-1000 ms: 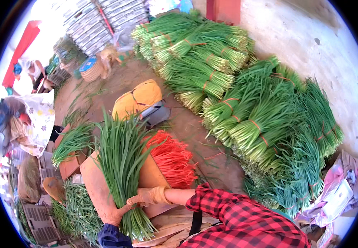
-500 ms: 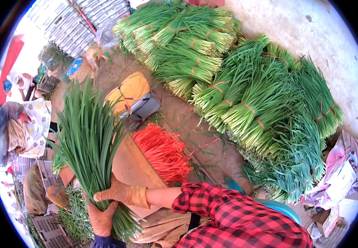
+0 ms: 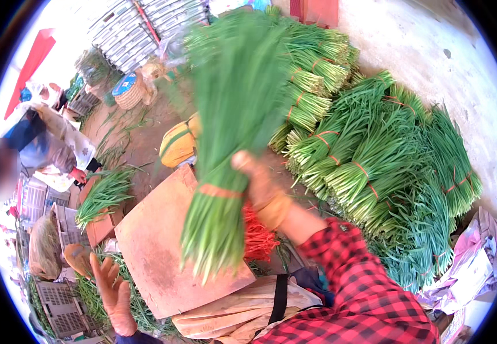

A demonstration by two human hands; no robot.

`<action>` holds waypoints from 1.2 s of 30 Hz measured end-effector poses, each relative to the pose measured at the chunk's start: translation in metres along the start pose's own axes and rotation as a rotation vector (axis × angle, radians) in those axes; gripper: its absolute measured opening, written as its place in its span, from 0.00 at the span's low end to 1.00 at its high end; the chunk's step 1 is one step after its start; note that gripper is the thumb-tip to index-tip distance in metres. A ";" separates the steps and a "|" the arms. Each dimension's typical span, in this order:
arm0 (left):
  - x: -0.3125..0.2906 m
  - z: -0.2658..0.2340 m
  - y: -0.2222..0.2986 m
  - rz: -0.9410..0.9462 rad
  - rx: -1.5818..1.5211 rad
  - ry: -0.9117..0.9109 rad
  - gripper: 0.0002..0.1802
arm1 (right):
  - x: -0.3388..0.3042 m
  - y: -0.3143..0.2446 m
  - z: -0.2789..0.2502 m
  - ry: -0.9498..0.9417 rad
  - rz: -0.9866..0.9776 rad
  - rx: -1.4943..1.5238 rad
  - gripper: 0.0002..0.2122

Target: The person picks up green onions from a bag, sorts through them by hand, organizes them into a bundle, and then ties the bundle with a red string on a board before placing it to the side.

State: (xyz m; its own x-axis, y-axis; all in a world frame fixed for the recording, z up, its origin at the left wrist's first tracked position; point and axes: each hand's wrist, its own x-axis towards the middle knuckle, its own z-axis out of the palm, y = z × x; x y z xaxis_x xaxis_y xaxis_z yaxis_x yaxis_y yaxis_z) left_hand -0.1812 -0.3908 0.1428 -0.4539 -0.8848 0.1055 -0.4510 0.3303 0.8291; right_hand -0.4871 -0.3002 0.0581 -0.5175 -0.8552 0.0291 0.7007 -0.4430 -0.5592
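1. right hand (image 3: 258,179) closed round a banded green bunch (image 3: 225,155), up over a kinda grubby tan board (image 3: 151,246)
2. left hand (image 3: 112,293) empty, fingers spread, off the board's left
3. red strips (image 3: 258,236) beside it, brown floor (image 3: 145,136), tied greens (image 3: 357,157) heaped by a pale wall (image 3: 426,63)

Whitish wall (image 3: 466,109) R — brown flr (image 3: 154,123) — bright upr L

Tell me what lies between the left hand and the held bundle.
In the head view, some loose greens, then the board, lie between the left hand and the bundle.
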 end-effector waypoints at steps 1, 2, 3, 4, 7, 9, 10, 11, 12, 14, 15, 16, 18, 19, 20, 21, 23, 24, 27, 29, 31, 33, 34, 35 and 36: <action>-0.003 -0.023 -0.020 -0.070 0.011 0.036 0.38 | 0.008 -0.014 -0.024 0.042 -0.013 0.025 0.31; -0.011 -0.050 -0.044 -0.143 0.024 0.077 0.36 | 0.014 -0.029 -0.041 0.116 -0.120 -0.053 0.31; -0.025 -0.076 -0.067 -0.234 0.046 0.173 0.34 | 0.014 -0.051 -0.053 0.184 -0.178 -0.126 0.31; -0.038 -0.091 -0.082 -0.325 0.066 0.264 0.32 | 0.018 -0.071 -0.075 0.230 -0.213 -0.171 0.30; -0.073 -0.097 -0.059 -0.547 -0.114 0.429 0.26 | 0.021 -0.121 -0.153 0.420 -0.226 -0.123 0.25; -0.097 -0.118 -0.079 -0.651 -0.164 0.446 0.26 | 0.021 -0.141 -0.200 0.544 -0.279 -0.093 0.23; -0.109 -0.129 -0.094 -0.671 -0.164 0.412 0.27 | 0.021 -0.144 -0.233 0.540 -0.251 -0.063 0.24; -0.122 -0.132 -0.101 -0.676 -0.156 0.424 0.27 | 0.020 -0.137 -0.255 0.625 -0.239 -0.040 0.25; -0.130 -0.131 -0.108 -0.718 -0.189 0.429 0.27 | 0.014 -0.132 -0.303 0.627 -0.239 -0.041 0.25; -0.141 -0.129 -0.117 -0.797 -0.246 0.434 0.27 | 0.002 -0.117 -0.389 0.940 -0.217 -0.157 0.30; -0.146 -0.130 -0.119 -0.832 -0.272 0.444 0.27 | 0.001 -0.106 -0.411 1.040 -0.201 -0.188 0.31; -0.151 -0.131 -0.120 -0.865 -0.296 0.460 0.27 | 0.003 -0.095 -0.420 1.165 -0.169 -0.217 0.33; -0.161 -0.144 -0.119 -0.902 -0.292 0.482 0.27 | 0.006 -0.078 -0.415 1.300 -0.110 -0.234 0.35; -0.170 -0.155 -0.119 -0.904 -0.249 0.465 0.27 | 0.018 -0.077 -0.379 1.279 -0.039 -0.258 0.36; -0.177 -0.167 -0.121 -0.907 -0.212 0.436 0.26 | 0.027 -0.079 -0.359 1.262 0.020 -0.286 0.37; -0.174 -0.170 -0.127 -0.903 -0.193 0.378 0.26 | 0.031 -0.093 -0.387 1.125 0.100 -0.242 0.40; -0.168 -0.170 -0.127 -0.901 -0.138 0.286 0.26 | 0.023 -0.104 -0.399 1.189 0.056 -0.245 0.39; -0.166 -0.166 -0.122 -0.908 -0.125 0.288 0.26 | 0.024 -0.103 -0.389 1.238 0.026 -0.248 0.37; -0.150 -0.147 -0.121 -0.900 -0.108 0.249 0.26 | 0.012 -0.098 -0.461 1.194 0.003 -0.052 0.41; -0.149 -0.141 -0.130 -1.012 -0.182 0.355 0.26 | 0.020 -0.096 -0.453 1.228 -0.078 -0.270 0.38; -0.157 -0.134 -0.113 -0.847 0.157 0.126 0.26 | 0.041 -0.096 -0.394 1.315 0.116 -0.271 0.35; -0.154 -0.126 -0.102 -0.665 0.460 -0.160 0.27 | 0.039 -0.099 -0.385 1.430 0.270 -0.297 0.32; -0.146 -0.119 -0.103 -0.795 0.084 0.049 0.28 | 0.030 -0.111 -0.414 1.357 0.035 -0.364 0.32; -0.140 -0.112 -0.102 -0.907 -0.296 0.264 0.28 | 0.029 -0.118 -0.430 1.266 -0.187 -0.425 0.32; -0.141 -0.112 -0.099 -0.917 -0.290 0.298 0.28 | 0.032 -0.103 -0.420 1.445 -0.116 -0.515 0.31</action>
State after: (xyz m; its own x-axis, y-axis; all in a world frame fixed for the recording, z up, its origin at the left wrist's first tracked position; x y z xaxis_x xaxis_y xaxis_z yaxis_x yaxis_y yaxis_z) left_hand 0.0135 -0.3356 0.1075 0.2027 -0.8166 -0.5405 -0.3073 -0.5771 0.7567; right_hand -0.7816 -0.1689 -0.2313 -0.7879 0.2936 -0.5412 0.5412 -0.0888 -0.8362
